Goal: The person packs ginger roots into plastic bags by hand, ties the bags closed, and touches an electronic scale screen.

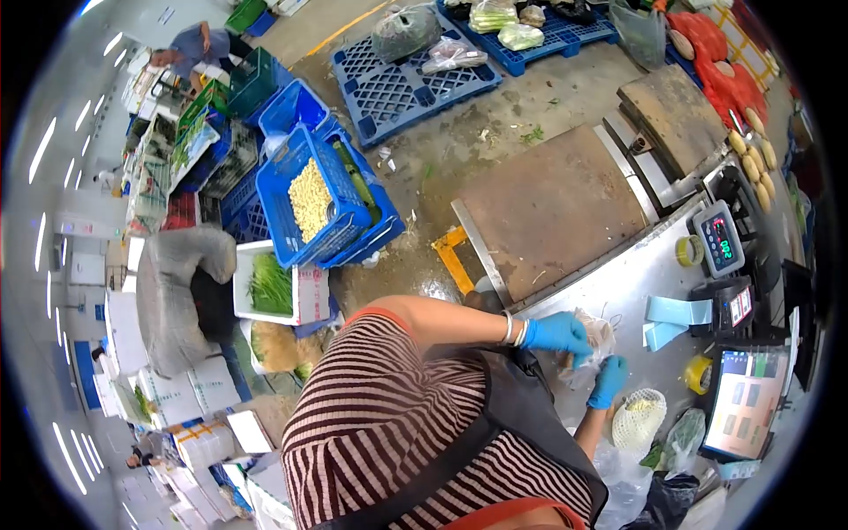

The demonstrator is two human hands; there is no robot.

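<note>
My left hand, in a blue glove with bracelets at the wrist, has its fingers closed on a clear plastic bag above the metal table. My right hand, also blue-gloved, pinches the same bag from the other side, close to the left hand. Something brownish shows through the plastic, too indistinct to name. Beside my right hand lies a white foam-net-wrapped item.
A scale display, label printer, touchscreen and tape rolls are on the right. A brown platform adjoins the table. Blue crates stand left; a person is at the upper left.
</note>
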